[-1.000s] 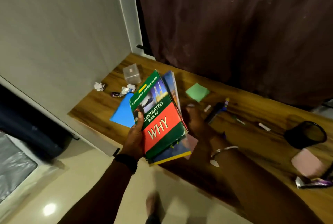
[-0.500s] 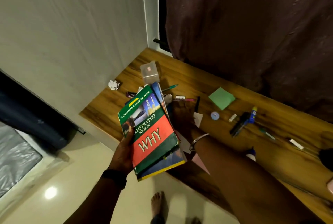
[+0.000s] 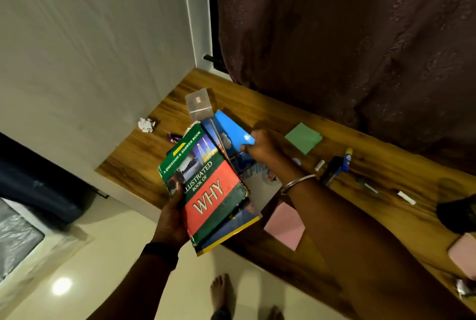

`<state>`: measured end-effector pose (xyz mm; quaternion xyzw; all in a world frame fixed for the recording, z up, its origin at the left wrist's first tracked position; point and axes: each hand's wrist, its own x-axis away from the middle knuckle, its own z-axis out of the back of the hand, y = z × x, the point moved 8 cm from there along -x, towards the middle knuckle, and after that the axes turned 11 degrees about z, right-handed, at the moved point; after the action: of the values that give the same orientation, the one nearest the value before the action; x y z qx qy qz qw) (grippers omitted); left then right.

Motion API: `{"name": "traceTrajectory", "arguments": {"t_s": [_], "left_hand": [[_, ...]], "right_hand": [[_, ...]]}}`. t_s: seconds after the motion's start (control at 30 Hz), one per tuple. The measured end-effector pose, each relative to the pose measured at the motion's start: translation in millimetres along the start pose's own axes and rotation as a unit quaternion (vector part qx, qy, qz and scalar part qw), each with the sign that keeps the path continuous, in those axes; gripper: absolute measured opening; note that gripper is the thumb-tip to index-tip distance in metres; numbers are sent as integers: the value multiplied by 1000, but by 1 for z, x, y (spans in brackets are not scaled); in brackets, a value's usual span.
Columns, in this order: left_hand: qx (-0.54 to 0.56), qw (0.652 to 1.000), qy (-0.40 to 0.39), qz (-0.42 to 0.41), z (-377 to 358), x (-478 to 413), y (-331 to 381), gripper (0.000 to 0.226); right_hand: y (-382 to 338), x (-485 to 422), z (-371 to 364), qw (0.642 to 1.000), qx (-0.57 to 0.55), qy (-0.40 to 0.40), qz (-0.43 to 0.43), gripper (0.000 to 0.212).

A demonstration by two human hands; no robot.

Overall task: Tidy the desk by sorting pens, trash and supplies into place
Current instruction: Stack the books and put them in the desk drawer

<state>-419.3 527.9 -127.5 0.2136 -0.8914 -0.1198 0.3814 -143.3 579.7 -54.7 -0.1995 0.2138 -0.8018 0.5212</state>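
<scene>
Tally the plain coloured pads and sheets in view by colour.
Green: 1, green pad on the desk.
Pink: 2, pink pad at the near edge, pink piece far right.
Blue: 1, blue sheet in the right hand.
Total: 4

Top book, green band: "A QUESTION & ANSWER BOOK" in small white capitals along the upper edge of the top book [image 3: 206, 190] of the held stack.
Top book, middle: "LLUSTRATED BOOK OF" in white; the first letter is hidden behind the thumb of the left hand [image 3: 171, 219].
Top book, red panel: "WHY" in large pale capitals.
Top book, yellow tab: print too small to read.
Pale cover [image 3: 257, 187]: blue capitals, roughly "LPIN", cut off at both ends. They sit just below the blue booklet [image 3: 229, 127] pinched by the right hand [image 3: 260, 145]. The round emblem beside them is unreadable.
Glue stick [image 3: 348, 158]: label blurred.
Clear box [image 3: 199, 103]: small red mark, illegible.
</scene>
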Motion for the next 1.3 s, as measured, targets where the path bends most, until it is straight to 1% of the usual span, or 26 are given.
{"name": "traceTrajectory", "arguments": {"t_s": [0.07,0.1,0.17,0.23,0.3,0.37,0.4,0.47,0.5,0.57,0.6,0.73,0.83,0.9,0.97,1.0,1.03,1.13,1.23,1.3], "left_hand": [[-9,1000,5,3,-5,-4,-4,61],[-20,1000,9,3,-8,-6,-6,61],[-34,999,5,9,-20,-11,-11,62],[-35,999,-6,16,-39,-14,-18,63],[-31,999,-15,22,-58,-17,-27,63],[-38,999,-24,17,-76,-22,-33,55],[-44,999,-23,7,-84,-23,-33,54],[-68,997,-22,9,-99,-32,-37,67],[-72,997,-28,14,-109,-37,-40,63],[-90,995,-38,25,-126,-46,-49,51],[-103,993,-45,26,-133,-49,-54,51],[-157,986,-53,26,-158,-51,-69,50],[-189,980,-56,10,-176,-51,-81,45],[-219,974,-60,-6,-191,-48,-89,40],[-255,965,-60,0,-205,-45,-99,36],[-266,962,-55,2,-211,-43,-103,38],[-276,960,-55,-1,-218,-39,-107,42],[-323,939,-109,-42,-249,-25,-125,40],[-366,918,-122,-91,-279,-7,-155,41],[-403,895,-139,-130,-295,1,-172,36]], "right_hand": [[2,8,25,999,-36,14,7,39],[4,13,38,999,-43,25,8,36],[15,23,60,998,-23,54,14,20],[30,34,78,996,-28,81,5,26],[49,44,93,992,-75,101,-4,43],[61,60,110,982,-136,131,6,51],[66,70,118,975,-167,146,14,49],[75,92,129,962,-219,162,30,35],[76,103,134,953,-250,165,44,31],[81,122,140,935,-309,165,58,30],[87,130,142,927,-333,166,52,30],[108,158,142,896,-418,151,6,27],[118,182,146,874,-455,160,-51,35],[119,192,141,856,-498,127,-54,38],[125,203,142,873,-470,122,-52,41],[130,211,145,880,-452,137,-52,39],[139,218,147,880,-447,150,-54,37],[159,249,156,856,-487,170,-41,35],[189,288,170,847,-485,212,-45,39],[204,308,179,845,-476,242,-41,41]]}}
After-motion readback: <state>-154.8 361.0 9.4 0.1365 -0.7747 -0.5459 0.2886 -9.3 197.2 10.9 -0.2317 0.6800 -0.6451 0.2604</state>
